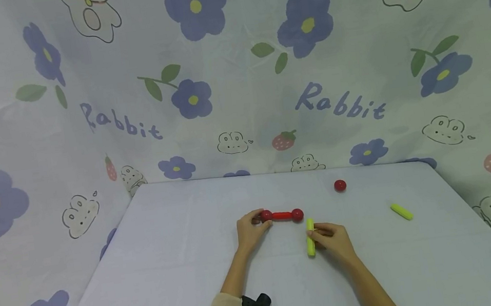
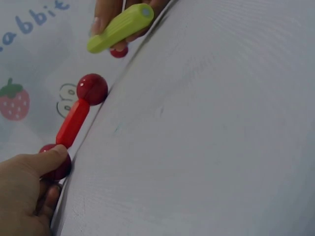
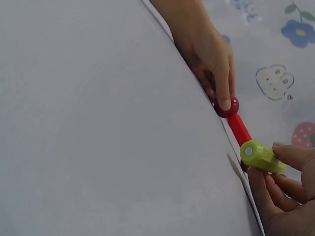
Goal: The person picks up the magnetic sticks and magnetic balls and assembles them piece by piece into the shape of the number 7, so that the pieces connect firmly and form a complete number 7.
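My left hand [image 1: 250,232] pinches the left ball [image 1: 266,215] of a dumbbell-shaped piece, a red rod [image 1: 282,216] with a dark red ball [image 1: 297,215] at each end. Between thumb and fingers, my right hand [image 1: 334,241] holds a yellow-green rod [image 1: 310,238], pointing away from me just right of the near-side ball. In the right wrist view the yellow-green rod [image 3: 263,156] shows a silvery disc on its end and overlaps the far ball. The left wrist view shows the red rod [image 2: 73,123] joined to both balls.
A loose dark red ball [image 1: 340,185] sits farther back on the white table [image 1: 172,266]. Another yellow-green rod [image 1: 402,211] lies to the right. Behind the table hangs a patterned cloth [image 1: 236,82]. A black device [image 1: 257,305] is strapped at my left wrist.
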